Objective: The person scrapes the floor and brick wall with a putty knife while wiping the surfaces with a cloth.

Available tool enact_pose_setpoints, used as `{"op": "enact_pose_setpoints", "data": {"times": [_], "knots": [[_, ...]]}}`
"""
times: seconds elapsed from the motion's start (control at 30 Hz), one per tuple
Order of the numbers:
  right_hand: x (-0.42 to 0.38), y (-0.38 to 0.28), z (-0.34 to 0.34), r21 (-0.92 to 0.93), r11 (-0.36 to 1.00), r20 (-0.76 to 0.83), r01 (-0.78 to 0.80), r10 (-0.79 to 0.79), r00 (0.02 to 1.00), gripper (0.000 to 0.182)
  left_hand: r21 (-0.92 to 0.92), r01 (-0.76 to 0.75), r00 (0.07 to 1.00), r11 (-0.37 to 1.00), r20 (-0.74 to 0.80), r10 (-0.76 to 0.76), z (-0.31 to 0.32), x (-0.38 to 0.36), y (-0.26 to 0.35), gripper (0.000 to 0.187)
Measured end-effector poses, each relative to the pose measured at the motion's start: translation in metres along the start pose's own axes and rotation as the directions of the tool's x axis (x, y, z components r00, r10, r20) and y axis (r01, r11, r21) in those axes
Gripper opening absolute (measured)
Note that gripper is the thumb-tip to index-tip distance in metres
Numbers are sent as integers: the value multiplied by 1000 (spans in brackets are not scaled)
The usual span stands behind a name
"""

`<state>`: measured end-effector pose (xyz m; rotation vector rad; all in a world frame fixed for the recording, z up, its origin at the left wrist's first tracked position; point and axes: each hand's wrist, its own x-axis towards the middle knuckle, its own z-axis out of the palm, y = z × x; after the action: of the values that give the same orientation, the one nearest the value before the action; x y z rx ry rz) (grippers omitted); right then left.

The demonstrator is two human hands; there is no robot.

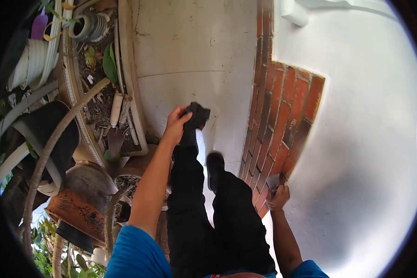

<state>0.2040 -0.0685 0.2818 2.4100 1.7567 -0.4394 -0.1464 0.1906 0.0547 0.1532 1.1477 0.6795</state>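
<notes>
Half-seen sleeve (pixel 136 255), indistinct black bundle (pixel 198 116).

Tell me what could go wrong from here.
The flat tool in the right hand is at the bricks; a slip might scratch the white wall beside them. The black bundle in the left hand might drop onto the floor. A careless sidestep could knock the planter.

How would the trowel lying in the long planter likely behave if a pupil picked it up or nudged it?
The trowel would probably stay stiff, given its straight, thick handle. Nudged, that rounded handle might start to roll, but the broad blade would likely check it. The blade's rusty-looking surface suggests it wouldn't be very slippery.
</notes>
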Motion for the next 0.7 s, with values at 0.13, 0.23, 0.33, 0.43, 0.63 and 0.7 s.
{"op": "enact_pose_setpoints", "data": {"times": [0.13, 0.23, 0.33, 0.43, 0.63, 0.7], "knots": [[-3, 0, 4, 24, 999, -21, -26, 26, 999, 43, -283, 169, 985, 944, 93, -149, 18, -67, 34, 28], [2, -3, 0, 41, 997, -2, -61, 61, 998, 37, -400, 198, 980, 895, 95, -174, 33, -87, 44, 32], [-2, -10, -7, 68, 995, 18, -79, 78, 997, 34, -409, 223, 975, 885, 77, -210, 46, -93, 52, 34], [6, -9, -11, 86, 994, 48, -70, 66, 997, 25, -387, 262, 965, 884, 131, -228, 66, -89, 63, 34], [9, -13, -21, 159, 977, 109, -143, 126, 986, 24, -141, 233, 962, 962, 181, -207, 127, -88, 97, 31], [12, -15, -22, 179, 971, 120, -161, 141, 983, 24, 2, 202, 964, 979, 174, -199, 152, -88, 120, 28]]}}
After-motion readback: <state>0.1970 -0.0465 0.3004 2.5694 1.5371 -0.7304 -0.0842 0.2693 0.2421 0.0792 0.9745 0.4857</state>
